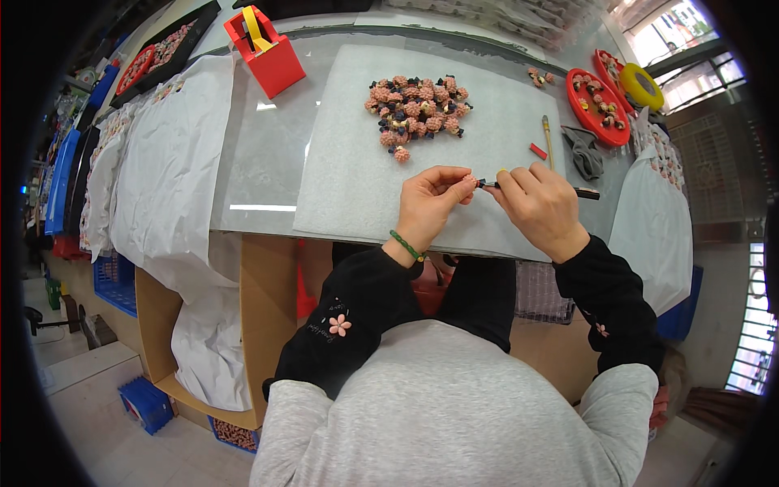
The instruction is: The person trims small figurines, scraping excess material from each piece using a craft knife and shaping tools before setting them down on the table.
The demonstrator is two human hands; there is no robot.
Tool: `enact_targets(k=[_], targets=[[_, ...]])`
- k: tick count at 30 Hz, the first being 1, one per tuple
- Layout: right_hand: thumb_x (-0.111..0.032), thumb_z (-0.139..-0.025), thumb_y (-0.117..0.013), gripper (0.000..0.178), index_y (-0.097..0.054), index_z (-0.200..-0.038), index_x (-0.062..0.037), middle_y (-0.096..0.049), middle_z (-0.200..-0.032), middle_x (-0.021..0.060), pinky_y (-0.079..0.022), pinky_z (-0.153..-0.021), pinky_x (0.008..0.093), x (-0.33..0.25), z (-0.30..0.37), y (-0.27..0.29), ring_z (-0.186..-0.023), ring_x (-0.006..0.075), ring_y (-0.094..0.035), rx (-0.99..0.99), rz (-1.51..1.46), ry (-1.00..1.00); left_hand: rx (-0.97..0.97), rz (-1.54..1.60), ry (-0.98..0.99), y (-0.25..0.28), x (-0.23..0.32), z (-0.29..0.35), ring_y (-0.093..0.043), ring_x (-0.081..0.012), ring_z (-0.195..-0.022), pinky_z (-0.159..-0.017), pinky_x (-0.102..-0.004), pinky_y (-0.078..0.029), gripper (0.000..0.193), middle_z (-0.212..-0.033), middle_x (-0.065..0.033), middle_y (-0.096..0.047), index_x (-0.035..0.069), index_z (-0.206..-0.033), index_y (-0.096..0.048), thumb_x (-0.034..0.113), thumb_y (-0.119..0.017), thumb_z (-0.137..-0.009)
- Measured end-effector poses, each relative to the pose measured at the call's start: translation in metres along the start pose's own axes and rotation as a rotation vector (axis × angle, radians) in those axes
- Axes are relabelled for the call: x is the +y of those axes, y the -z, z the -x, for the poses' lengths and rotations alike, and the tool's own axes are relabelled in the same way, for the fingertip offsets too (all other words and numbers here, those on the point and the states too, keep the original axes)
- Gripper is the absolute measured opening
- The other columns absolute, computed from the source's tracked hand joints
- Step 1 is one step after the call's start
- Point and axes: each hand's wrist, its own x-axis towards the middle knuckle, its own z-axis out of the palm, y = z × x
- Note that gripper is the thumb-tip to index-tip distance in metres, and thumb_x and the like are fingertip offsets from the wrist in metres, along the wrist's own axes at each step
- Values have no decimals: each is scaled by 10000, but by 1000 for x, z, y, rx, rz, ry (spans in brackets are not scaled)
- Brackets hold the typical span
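My left hand, a green bracelet at its wrist, pinches a small pink bumpy figure between thumb and fingertips. From the right, my right hand grips a slim black pen-like tool, whose tip meets or nearly meets the dark end of the figure; I cannot tell which. Both hands are above the near part of a white foam mat. Beyond them on the mat lies a heap of similar pink figures with dark and cream parts, one figure at its near edge.
A red tape dispenser stands at the back left. Right of the mat's middle lie a thin brush, a small red piece and a grey cloth. Red trays hold more figures. White sheets cover the left side.
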Motion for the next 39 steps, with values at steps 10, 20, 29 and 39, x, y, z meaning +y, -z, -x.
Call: enact_targets(k=[10, 20, 29, 39], targets=[[-197, -625, -696, 205, -543, -703, -85, -462, -586, -8, -381, -457, 253, 1, 1, -1, -532, 137, -466, 12, -27, 3, 11, -28, -6, -1, 1, 0, -573, -113, -704, -650, -211, -463, 201, -802, -85, -613, -50, -949, -575, 52, -606, -779], [-198, -631, -697, 206, -550, -712, -77, -474, -595, -5, -383, -458, 252, 0, 1, -1, -532, 140, -467, 11, -20, 3, 6, -17, -3, 0, 1, 0, -575, -115, -703, -650, -213, -464, 200, -800, -86, -615, -51, -948, -576, 56, -604, -781], [-157, -629, -700, 184, -563, -717, -72, -499, -594, 4, -384, -454, 262, 3, 6, 0, -518, 144, -480, 46, -97, -40, -10, 22, -9, 2, -4, 0, -573, -115, -729, -666, -219, -465, 197, -838, -86, -613, -48, -957, -567, 38, -595, -783], [-111, -710, -657, 173, -593, -843, -21, -545, -642, 75, -392, -472, 276, -8, 14, -8, -533, 200, -509, 51, -477, -432, -41, 50, -39, 1, -2, -1, -576, -132, -784, -727, -243, -474, 212, -902, -97, -603, -53, -975, -549, 19, -588, -779]])
